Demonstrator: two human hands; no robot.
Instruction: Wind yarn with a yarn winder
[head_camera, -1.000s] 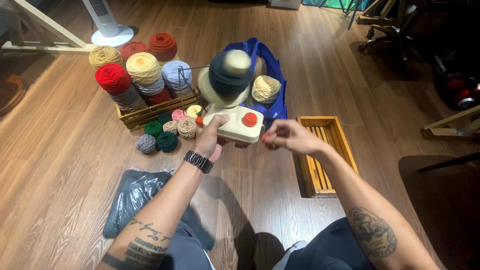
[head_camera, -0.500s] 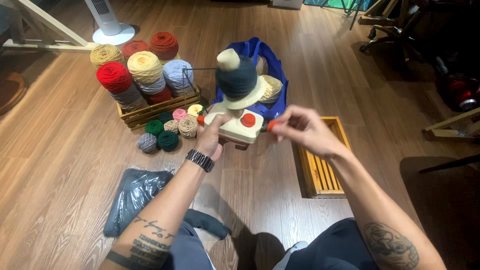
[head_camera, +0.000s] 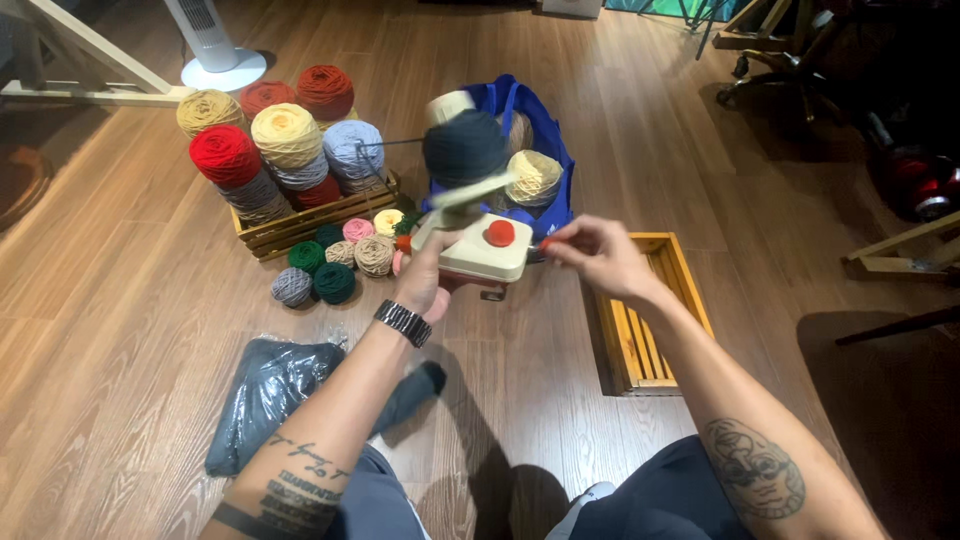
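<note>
A wooden crate stacked with big yarn cones stands at the left, with small yarn balls on the floor beside it. The left hand grips the underside of a cream yarn winder, held up above the floor and carrying a dark blue yarn cake. The right hand pinches the winder's small red crank handle, with an empty wooden tray below it.
</note>
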